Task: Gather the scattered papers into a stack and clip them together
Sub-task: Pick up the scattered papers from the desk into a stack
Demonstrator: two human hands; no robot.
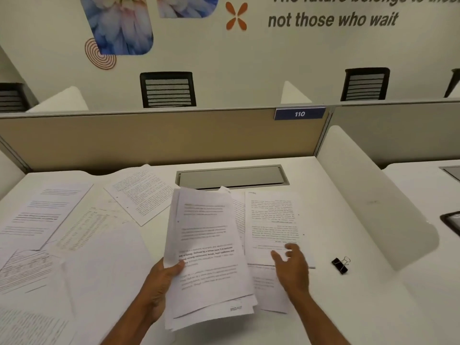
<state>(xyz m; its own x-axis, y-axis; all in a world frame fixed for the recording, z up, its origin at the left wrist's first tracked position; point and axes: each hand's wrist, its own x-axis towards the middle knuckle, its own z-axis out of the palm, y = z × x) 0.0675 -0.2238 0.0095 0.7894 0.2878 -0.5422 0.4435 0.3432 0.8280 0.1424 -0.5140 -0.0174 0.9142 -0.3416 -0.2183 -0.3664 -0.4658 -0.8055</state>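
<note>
The left hand (159, 282) pinches a partial stack (209, 255) above the bench (348, 220) middle. The right hand (291, 267), fingers spread, reaches a sheet (273, 220) beside it. Many papers (49, 220) lie along the left edge, and the clip (340, 264) near the right edge is unused.

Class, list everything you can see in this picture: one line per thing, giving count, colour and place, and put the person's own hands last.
held stack: one, white, printed, in the left hand, centre.
loose sheets: several, white, spread over the left of the desk; more to the right, under the right hand.
binder clip: one, black with wire handles, on the desk at right.
desk: one, white.
cable tray: one, grey, at the back of the desk.
partition: one, tan, behind the desk.
number plate: one, blue, reads 110, on the partition.
chairs: at least two, black, beyond the partition.
wall: pale, with flower art and grey lettering.
left hand: grips the stack's edge.
right hand: open, over a sheet.
</note>
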